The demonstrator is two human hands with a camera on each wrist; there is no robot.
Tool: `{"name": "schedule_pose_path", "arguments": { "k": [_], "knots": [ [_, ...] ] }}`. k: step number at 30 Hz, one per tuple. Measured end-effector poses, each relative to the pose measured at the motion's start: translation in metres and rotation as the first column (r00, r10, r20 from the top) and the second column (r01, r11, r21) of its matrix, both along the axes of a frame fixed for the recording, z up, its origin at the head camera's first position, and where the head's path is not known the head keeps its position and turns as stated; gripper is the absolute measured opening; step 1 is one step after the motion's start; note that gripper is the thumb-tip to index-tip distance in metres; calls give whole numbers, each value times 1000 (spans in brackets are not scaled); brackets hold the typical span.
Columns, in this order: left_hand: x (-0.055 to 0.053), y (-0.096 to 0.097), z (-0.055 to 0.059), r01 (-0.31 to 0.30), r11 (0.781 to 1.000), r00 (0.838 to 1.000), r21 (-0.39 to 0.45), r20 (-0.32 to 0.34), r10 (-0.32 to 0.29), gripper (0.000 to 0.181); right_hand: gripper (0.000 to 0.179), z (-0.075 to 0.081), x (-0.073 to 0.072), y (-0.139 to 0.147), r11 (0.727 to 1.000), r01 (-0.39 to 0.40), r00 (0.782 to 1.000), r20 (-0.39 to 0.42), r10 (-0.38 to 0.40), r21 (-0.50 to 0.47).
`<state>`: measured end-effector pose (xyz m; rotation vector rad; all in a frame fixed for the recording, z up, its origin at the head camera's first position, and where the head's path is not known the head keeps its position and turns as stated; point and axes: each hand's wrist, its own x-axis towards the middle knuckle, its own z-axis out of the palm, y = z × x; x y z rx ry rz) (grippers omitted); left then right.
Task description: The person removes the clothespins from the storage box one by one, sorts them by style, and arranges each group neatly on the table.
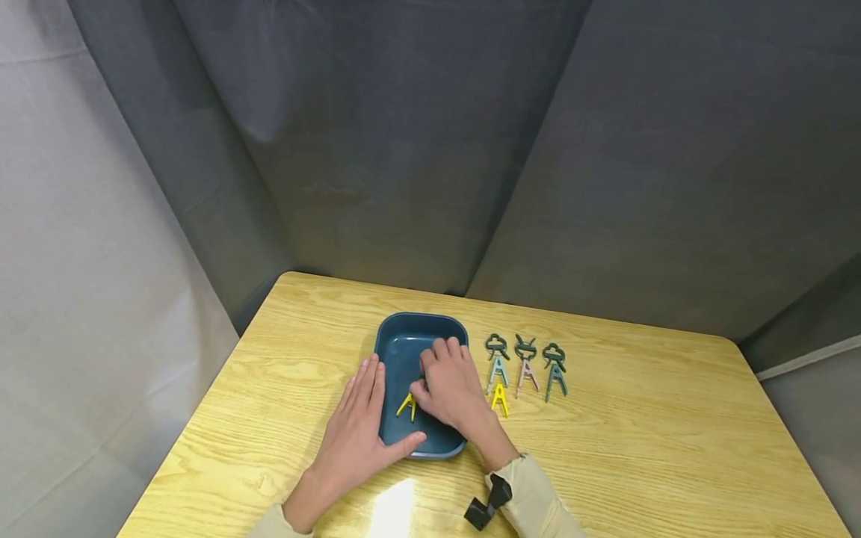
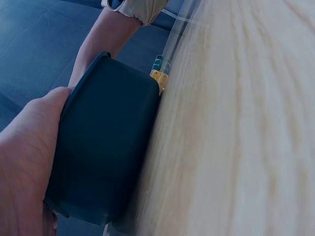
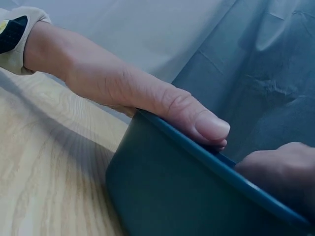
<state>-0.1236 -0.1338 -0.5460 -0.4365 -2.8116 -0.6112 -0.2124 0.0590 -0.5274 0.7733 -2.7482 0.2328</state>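
In the head view, a dark blue plastic tub point(image 1: 403, 351) stands on the wooden table. My left hand point(image 1: 359, 426) rests along its left rim with fingers straight and thumb over the near edge; the left wrist view shows the thumb point(image 2: 54, 101) at the rim. My right hand point(image 1: 454, 388) reaches into the tub with bent fingers. At its thumb tip it pinches a yellow clothespin point(image 1: 407, 406), whose two legs point toward me and whose other end is hidden by the hand. The right wrist view shows the tub wall point(image 3: 187, 187), with the right fingers hidden inside.
Right of the tub lie three dark green clips point(image 1: 496, 344) in a row, with a light blue clothespin point(image 1: 498, 369), a pink one point(image 1: 528, 373) and a green one point(image 1: 556, 379) below them. Another yellow clothespin point(image 1: 499, 400) lies under the light blue one. Grey curtains point(image 1: 417, 149) surround the table.
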Motion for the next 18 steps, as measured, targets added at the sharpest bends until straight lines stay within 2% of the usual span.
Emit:
{"name": "schedule_pose_path", "arguments": {
  "k": [4, 7, 12, 18],
  "knots": [
    [0, 0, -1, -1, 1000, 1000, 11, -27, 1, 125, 35, -1, 1, -1, 992, 128, 991, -31, -127, 21],
    [0, 0, -1, -1, 1000, 1000, 7, -25, 1, 126, 45, 0, 2, -2, 983, 163, 987, -8, -163, 88],
    [0, 0, -1, -5, 1000, 1000, -2, -3, 5, 126, 38, 0, 2, -2, 978, 153, 987, 24, -158, 145],
    [-1, 0, 0, -4, 1000, 1000, 7, -1, 4, 126, 21, 0, 0, -2, 983, 65, 997, 26, -70, 171]
  ]
}}
